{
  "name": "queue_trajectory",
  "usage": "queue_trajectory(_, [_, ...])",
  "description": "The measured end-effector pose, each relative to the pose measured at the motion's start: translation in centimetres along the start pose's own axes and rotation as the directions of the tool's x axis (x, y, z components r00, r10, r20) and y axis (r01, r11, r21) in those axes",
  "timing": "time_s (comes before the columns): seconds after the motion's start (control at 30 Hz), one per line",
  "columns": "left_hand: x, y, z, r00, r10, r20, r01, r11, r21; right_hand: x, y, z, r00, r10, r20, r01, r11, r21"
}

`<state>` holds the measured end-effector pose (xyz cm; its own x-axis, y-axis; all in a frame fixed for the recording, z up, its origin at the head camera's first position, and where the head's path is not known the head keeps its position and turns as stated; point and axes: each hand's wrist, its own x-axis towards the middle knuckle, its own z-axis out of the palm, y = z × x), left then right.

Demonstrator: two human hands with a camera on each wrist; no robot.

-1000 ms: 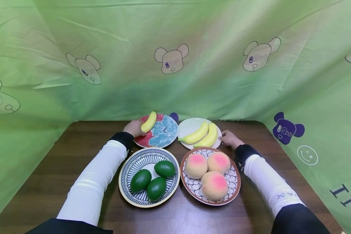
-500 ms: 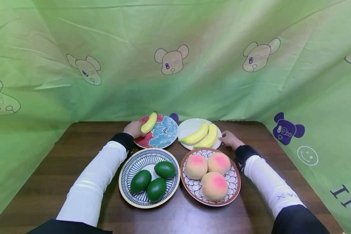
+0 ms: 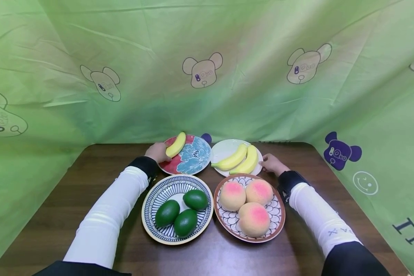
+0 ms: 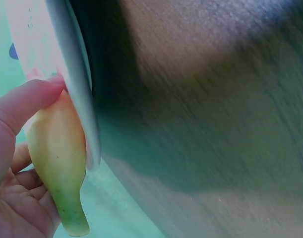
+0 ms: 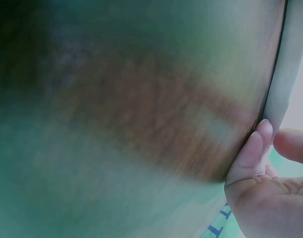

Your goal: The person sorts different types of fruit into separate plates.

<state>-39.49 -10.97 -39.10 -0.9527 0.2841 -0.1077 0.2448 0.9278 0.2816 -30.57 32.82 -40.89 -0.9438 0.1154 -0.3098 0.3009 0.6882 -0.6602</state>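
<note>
Head view showed the left hand [image 3: 157, 151] holding a banana [image 3: 176, 144] over the flower plate [image 3: 189, 159]. Right wrist view alone showed relaxed fingertips [image 5: 254, 148] of the right hand [image 3: 271, 163] touching the white plate [image 3: 224, 148].

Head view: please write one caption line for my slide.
Left hand holds a banana over the flowered plate; right hand touches the white plate.

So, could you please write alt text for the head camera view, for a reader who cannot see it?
A person's left hand grips a banana over a flowered plate, while the right hand touches a white plate holding two bananas. Nearer plates hold three green fruits and three peaches on a dark wooden table.
</note>
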Motion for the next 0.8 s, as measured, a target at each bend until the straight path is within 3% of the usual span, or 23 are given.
queue_trajectory(0.53, [-0.8,1.0,-0.8,1.0,0.021,-0.001,-0.021,0.999,0.028,0.2,0.3,0.0,1.0,-0.01,-0.004,0.01,1.0,0.005])
queue_trajectory(0.8, [-0.6,1.8,-0.9,0.996,0.077,-0.035,-0.076,0.996,0.041,0.2,0.4,0.0,1.0,-0.024,-0.001,0.024,1.0,0.01])
